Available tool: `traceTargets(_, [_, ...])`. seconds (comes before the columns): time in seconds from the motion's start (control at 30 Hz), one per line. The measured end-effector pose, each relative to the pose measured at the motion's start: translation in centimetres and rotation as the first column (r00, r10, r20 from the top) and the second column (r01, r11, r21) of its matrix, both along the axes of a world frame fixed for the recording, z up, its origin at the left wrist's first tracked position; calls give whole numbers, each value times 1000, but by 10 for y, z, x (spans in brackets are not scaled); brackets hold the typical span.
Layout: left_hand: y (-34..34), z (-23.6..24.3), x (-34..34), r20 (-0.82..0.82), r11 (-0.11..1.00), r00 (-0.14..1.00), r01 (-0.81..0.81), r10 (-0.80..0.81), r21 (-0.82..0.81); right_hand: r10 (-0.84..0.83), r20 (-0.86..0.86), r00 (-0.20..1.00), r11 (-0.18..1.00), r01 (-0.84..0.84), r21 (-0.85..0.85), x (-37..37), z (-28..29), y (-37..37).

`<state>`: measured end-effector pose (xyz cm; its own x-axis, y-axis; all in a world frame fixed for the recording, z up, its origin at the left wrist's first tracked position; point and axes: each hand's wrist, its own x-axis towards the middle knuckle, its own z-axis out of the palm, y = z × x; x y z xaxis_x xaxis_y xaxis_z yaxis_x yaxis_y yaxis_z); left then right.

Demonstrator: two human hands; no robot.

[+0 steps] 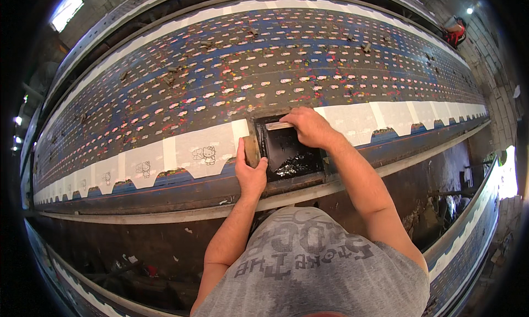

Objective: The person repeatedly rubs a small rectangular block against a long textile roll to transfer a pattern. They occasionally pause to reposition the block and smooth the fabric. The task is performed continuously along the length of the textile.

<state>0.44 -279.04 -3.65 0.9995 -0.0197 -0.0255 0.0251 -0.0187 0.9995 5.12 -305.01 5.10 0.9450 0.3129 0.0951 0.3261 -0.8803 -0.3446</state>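
Observation:
My left hand [252, 175] is closed around the left side of a small screen-printing frame [252, 146], its thumb and fingers on the wooden edge. In my right hand [309, 127] is a squeegee [279, 126] with a pale handle, held near the far end of the frame. Wet black ink [297, 166] shines on the mesh, mostly toward the near end. The frame lies on the near edge of a long printing table [182, 194], over a row of light fabric pieces [138, 157]. Left of the frame, the pieces bear black outline prints of a cartoon cat [208, 155].
The table's middle is covered with small colourful print marks [264, 64] and several little dark lumps [366, 47]. Another fabric row [231, 9] runs along the far edge. More tables [468, 234] stand behind me. A person in red [455, 33] is at the far right.

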Motion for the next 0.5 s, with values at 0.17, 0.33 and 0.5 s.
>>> traceTargets(0.17, [-2,1,-5,32,1000,999,-8,8,-3,22,111,994,1000,-22,-1,-59,-5,20])
traceTargets(0.33, [-3,5,-6,-21,992,1000,-20,17,-121,12,70,997,1000,-10,-25,-120,0,40])
traceTargets(0.5, [-4,13,-8,74,974,997,10,-28,225,-3,87,996,999,-1,40,-150,2,43])
